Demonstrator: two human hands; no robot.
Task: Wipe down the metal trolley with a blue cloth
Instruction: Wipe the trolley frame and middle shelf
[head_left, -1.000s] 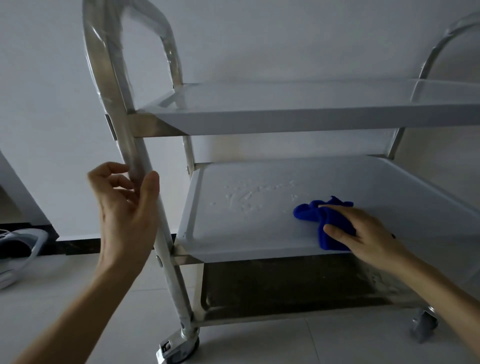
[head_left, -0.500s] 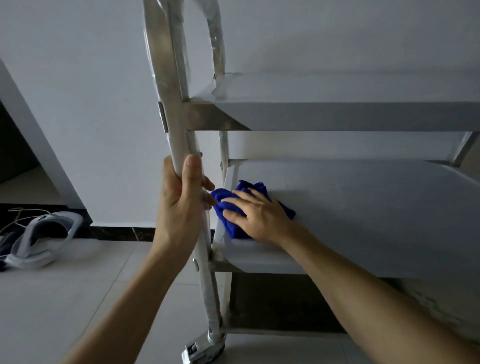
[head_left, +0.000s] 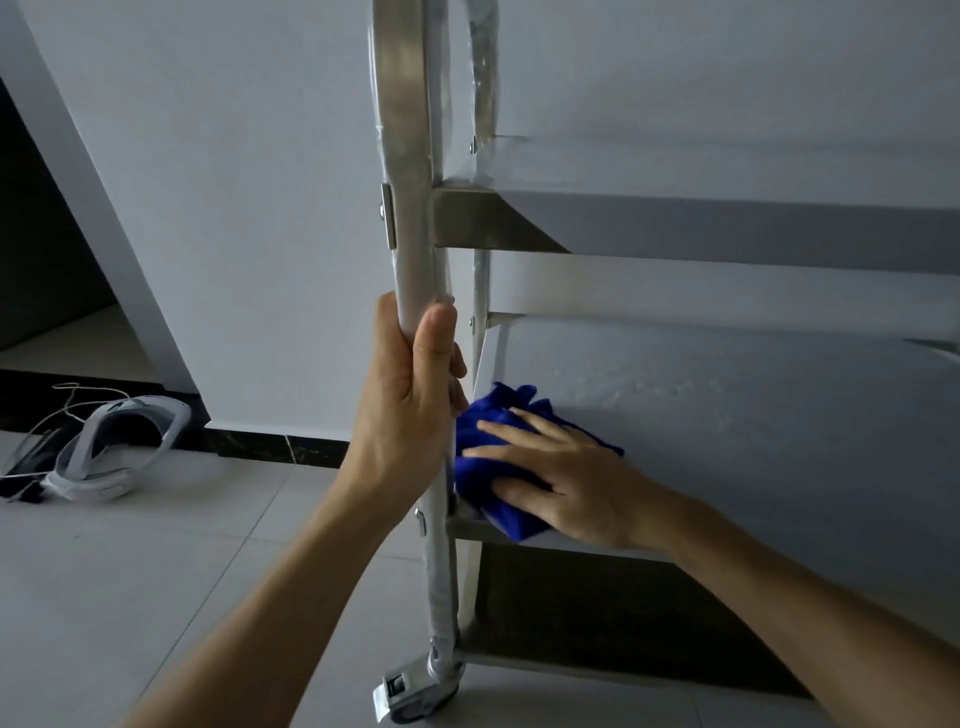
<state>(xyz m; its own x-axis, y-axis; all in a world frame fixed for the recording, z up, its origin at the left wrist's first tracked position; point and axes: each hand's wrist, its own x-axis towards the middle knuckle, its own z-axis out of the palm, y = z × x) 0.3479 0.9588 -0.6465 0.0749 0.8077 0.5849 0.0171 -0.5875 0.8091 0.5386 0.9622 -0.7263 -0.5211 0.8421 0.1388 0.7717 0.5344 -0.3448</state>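
Left hand (head_left: 410, 410) wraps fingers and thumb round upright tube of metal trolley (head_left: 415, 260). Right hand (head_left: 566, 483) lies flat, fingers straight, pressing blue cloth (head_left: 511, 421) onto middle shelf (head_left: 753, 415), at shelf's left front corner, cloth bunched under and beyond fingertips, just beside left hand.

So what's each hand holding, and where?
Left hand grips the trolley's upright post mid-height; right hand presses flat on the blue cloth, gripping nothing.
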